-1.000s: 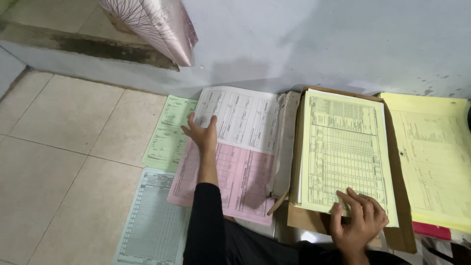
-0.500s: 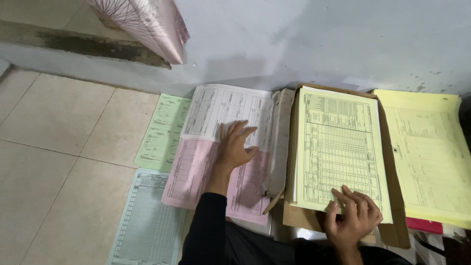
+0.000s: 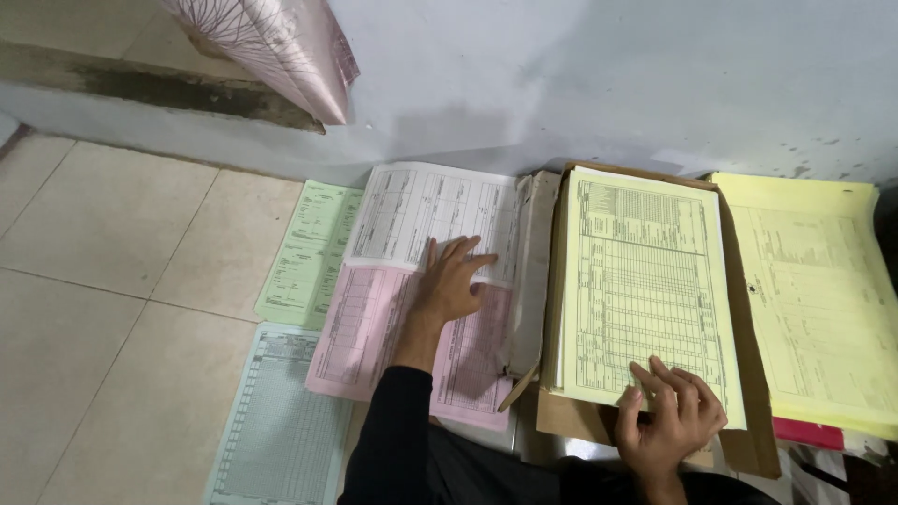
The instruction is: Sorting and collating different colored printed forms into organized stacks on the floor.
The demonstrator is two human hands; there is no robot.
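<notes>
Pink form sheet (image 3: 374,341) on the tiled floor (image 3: 103,252) is pinned flat by the left hand (image 3: 451,281), fingers spread open. Right hand (image 3: 672,416) has fingers curled on the yellow stack's (image 3: 645,281) bottom edge, probably to lift a page.

My left hand (image 3: 451,281) lies flat, palm down, fingers spread and pointing away from me, the arm in a dark sleeve reaching forward. My right hand (image 3: 672,416) sits nearer my body, fingers curled and bunched, fingertips pressing down.

pink form (image 3: 374,341), pale yellow gridded sheet (image 3: 645,281)
</notes>
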